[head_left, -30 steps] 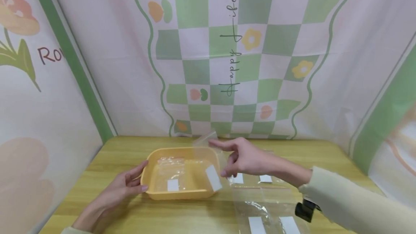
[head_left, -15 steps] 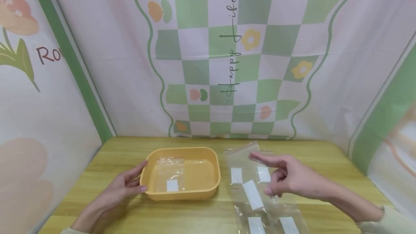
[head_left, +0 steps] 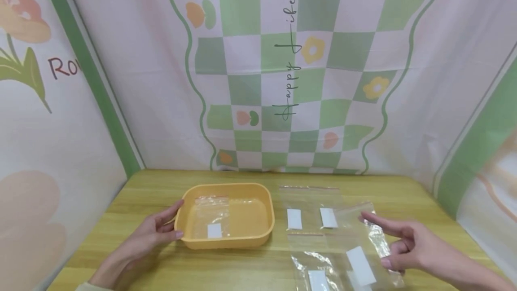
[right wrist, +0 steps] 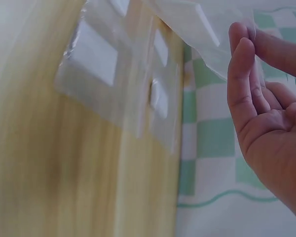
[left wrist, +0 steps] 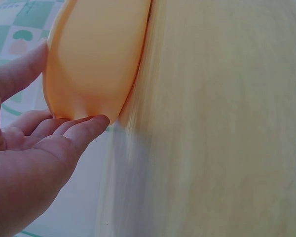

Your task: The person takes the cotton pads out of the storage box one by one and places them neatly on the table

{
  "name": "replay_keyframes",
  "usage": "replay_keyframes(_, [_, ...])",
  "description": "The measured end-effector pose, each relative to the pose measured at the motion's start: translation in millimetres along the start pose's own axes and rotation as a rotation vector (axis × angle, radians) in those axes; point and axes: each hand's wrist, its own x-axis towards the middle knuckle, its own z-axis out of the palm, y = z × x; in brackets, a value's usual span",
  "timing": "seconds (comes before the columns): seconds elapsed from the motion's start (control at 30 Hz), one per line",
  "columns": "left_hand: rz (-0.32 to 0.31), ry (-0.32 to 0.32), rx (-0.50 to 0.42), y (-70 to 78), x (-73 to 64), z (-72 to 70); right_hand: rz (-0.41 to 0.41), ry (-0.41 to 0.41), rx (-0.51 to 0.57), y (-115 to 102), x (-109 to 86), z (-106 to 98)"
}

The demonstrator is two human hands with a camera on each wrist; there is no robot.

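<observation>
A yellow plastic basket (head_left: 230, 242), shallow with rounded corners, sits on the table in the head view. My left hand (head_left: 147, 235) holds its left end, thumb near the front corner and fingers on the side wall (left wrist: 96, 64). Inside it lies a clear zip bag (head_left: 212, 212) with a white label. At the right, my right hand (head_left: 420, 248) pinches another clear zip bag (head_left: 359, 237) by its right edge, above the bags on the table. In the right wrist view this held bag (right wrist: 187, 22) hangs from the fingertips.
Several clear zip bags with white labels lie right of the basket, among them a back-row bag (head_left: 294, 201) and a front-row bag (head_left: 304, 255). The wood-grain table (head_left: 226, 268) ends at a patterned curtain (head_left: 278, 80).
My right hand has moved right and toward me, carrying the zip bag from over the basket to above the other bags. My left hand and the basket have stayed put.
</observation>
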Motion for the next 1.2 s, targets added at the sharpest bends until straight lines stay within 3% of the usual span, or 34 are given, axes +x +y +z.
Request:
replay_keyframes(0.27, [-0.006,0.010,0.002,0.1,0.7,0.6,-0.072,-0.073,0.064,40,-28.6,-21])
replay_keyframes(0.4, [-0.008,0.013,0.001,-0.7,1.0,0.6,-0.063,-0.102,0.099,53,-37.8,-27])
replay_keyframes(0.6, [-0.017,0.018,0.006,0.4,1.0,2.1,-0.024,-0.175,0.287,66,-44.4,-34])
replay_keyframes(0.77, [-0.016,0.020,0.009,0.8,1.3,1.8,0.093,-0.208,0.376,75,-51.4,-41])
replay_keyframes(0.97, [-0.010,0.018,0.005,-0.1,2.2,0.7,0.203,-0.162,0.262,83,-58.8,-47])
replay_keyframes(1.1, [-0.008,0.011,0.001,0.0,2.0,0.5,0.180,-0.144,0.172,91,-62.3,-50])
replay_keyframes(1.2, [-0.010,0.011,0.001,0.6,1.6,0.5,0.115,-0.130,0.077,97,-63.0,-51])
